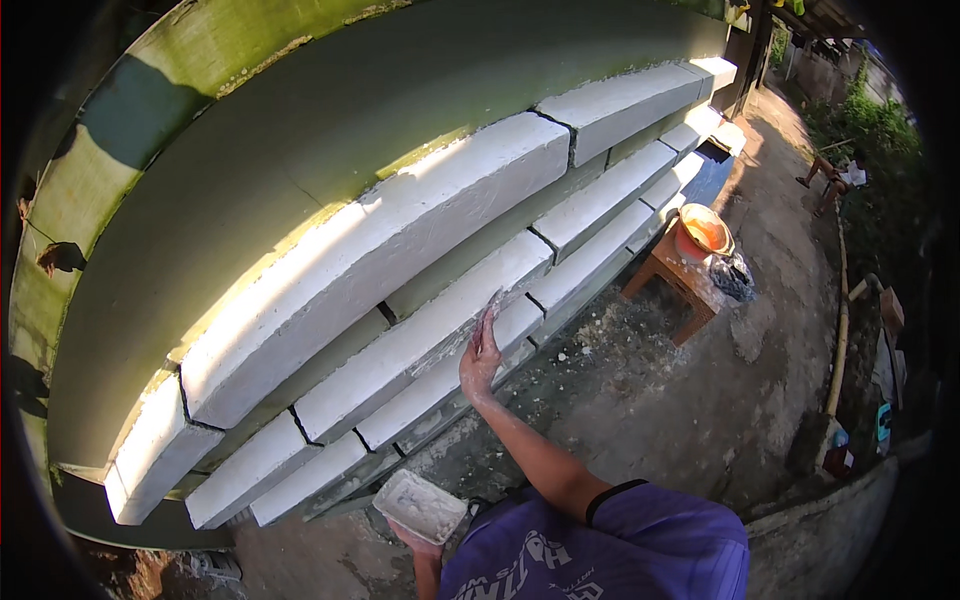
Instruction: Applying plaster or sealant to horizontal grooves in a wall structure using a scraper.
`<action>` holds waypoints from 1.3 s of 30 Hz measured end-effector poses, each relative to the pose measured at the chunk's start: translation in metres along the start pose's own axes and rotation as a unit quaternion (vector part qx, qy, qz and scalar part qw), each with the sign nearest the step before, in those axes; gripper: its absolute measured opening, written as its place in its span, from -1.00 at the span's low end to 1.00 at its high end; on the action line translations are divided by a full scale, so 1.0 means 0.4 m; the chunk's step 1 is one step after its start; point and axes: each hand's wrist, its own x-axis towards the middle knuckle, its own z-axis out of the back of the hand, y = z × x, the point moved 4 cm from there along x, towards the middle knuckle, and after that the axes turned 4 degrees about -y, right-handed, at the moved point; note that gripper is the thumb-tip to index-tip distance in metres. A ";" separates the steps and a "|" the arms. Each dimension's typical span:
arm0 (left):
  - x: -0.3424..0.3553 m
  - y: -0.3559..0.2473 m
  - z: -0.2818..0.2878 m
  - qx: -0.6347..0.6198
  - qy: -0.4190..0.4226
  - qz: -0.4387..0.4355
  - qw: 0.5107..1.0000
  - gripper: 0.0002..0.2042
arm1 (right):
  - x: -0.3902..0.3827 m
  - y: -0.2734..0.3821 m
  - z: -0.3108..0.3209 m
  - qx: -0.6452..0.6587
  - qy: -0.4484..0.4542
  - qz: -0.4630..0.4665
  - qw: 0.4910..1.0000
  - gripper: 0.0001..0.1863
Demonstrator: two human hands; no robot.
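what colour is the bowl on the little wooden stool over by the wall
Orange, with a paler rim: the bowl sits on the wooden stool, clearest in the head view.

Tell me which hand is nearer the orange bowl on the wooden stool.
Right. The right hand presses on the white blocks, left of the orange bowl. The left hand is lower and farther away, holding a white tray.

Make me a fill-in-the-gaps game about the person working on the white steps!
1. The right hand presses a flat tool against the long white-coated stepped ledges, which are coloured ____.
2. The left hand holds a shallow rectangular ____ of white paste.
3. The round orange bowl sits on a small wooden ____.

Missing words: white; tray; stool
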 end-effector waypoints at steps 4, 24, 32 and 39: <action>0.031 0.019 0.022 0.054 0.024 0.004 0.998 -0.30 | -0.147 0.037 -0.013 0.046 0.119 0.034 0.991 -0.23; -0.002 -0.019 0.087 0.022 0.027 0.008 0.999 -0.26 | -0.202 0.058 -0.012 0.023 0.065 -0.050 0.996 -0.46; -0.011 -0.063 0.109 0.031 0.024 0.035 0.999 -0.27 | -0.182 -0.096 0.123 0.055 -0.069 -0.132 0.987 -0.76; -0.021 -0.088 0.114 0.043 -0.012 0.010 0.999 -0.27 | -0.289 0.010 -0.045 0.099 0.018 -0.214 0.972 -0.72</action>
